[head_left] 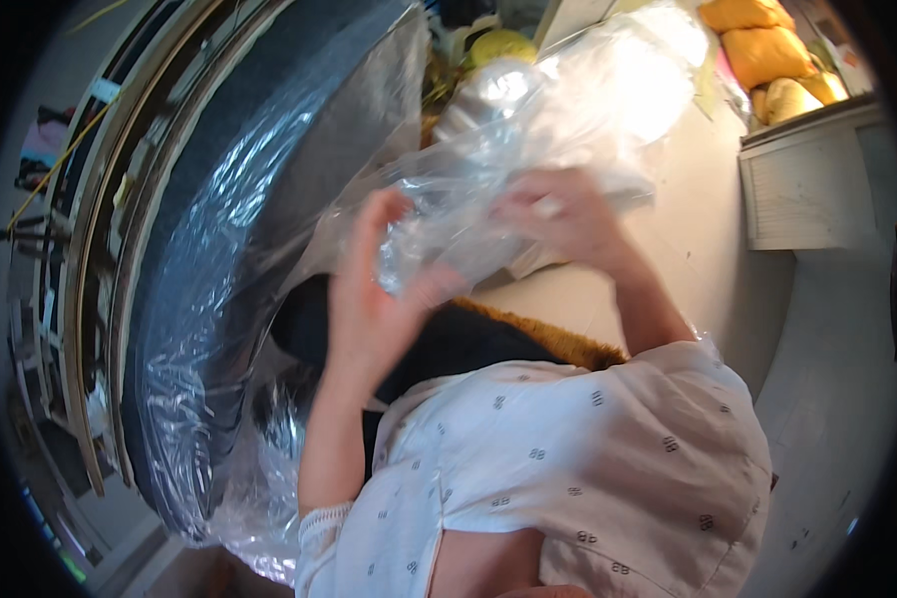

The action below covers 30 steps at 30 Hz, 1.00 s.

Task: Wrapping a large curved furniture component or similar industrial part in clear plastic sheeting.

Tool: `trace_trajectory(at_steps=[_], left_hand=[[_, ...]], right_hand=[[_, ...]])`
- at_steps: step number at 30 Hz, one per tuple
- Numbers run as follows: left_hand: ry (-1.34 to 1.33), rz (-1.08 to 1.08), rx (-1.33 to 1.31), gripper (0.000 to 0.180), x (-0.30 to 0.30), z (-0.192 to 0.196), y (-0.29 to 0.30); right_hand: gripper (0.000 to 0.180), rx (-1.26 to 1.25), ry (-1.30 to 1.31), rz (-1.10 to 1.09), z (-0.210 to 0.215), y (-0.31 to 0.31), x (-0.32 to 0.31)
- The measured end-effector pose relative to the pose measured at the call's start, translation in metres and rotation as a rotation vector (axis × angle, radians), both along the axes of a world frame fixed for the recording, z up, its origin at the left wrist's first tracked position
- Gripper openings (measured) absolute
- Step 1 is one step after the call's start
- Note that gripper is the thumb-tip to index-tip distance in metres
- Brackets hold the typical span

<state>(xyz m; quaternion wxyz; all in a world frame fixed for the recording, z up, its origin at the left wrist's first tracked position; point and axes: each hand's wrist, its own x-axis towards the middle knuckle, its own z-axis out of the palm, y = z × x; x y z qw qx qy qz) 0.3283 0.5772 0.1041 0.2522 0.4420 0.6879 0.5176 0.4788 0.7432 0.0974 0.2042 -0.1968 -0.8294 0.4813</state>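
Note:
A thin, crinkled clear plastic sheet or bag (458, 199) stretches between my hands in front of my body. My right hand (568, 214) has its fingers pinched together on the plastic. On the other side, my left hand (374, 299) is blurred by motion, its thumb and fingers spread apart with plastic showing between them. More bunched plastic (588, 95) glares under bright light beyond the right hand. At my left lies a large dark, curved-looking surface (239, 199) wrapped in shiny clear film.
Layered frame edges (120, 249) run along the far left, with a yellow cord (65, 164) over them. Stuffed yellow-orange bags (762, 55) sit on a white cabinet (807, 189) at the upper right. A brown furry edge (558, 339) shows by my lap, above pale floor (708, 249).

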Motion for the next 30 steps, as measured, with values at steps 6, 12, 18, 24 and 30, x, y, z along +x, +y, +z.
trace_trajectory(at_steps=[6,12,18,24,30], left_hand=[[-0.442,-0.026,-0.059,0.020,0.012,0.008,-0.031],[0.319,-0.266,0.549,0.023,-0.062,0.105,-0.093],[0.547,0.724,0.763,0.040,-0.132,0.170,-0.385],[0.646,1.921,0.390,0.036,-0.109,0.041,-0.508],[0.353,1.953,0.057,0.034,0.000,-0.035,-0.557]], right_hand=[[0.011,0.331,0.029,0.245,0.048,-0.027,-0.048],[0.035,-0.199,-0.765,1.065,-0.017,-0.007,-0.084],[0.042,0.496,-0.969,1.018,-0.041,-0.057,-0.094],[0.031,0.436,-1.196,1.344,-0.042,-0.104,-0.088],[0.013,0.247,-0.311,1.663,0.053,-0.234,-0.186]])
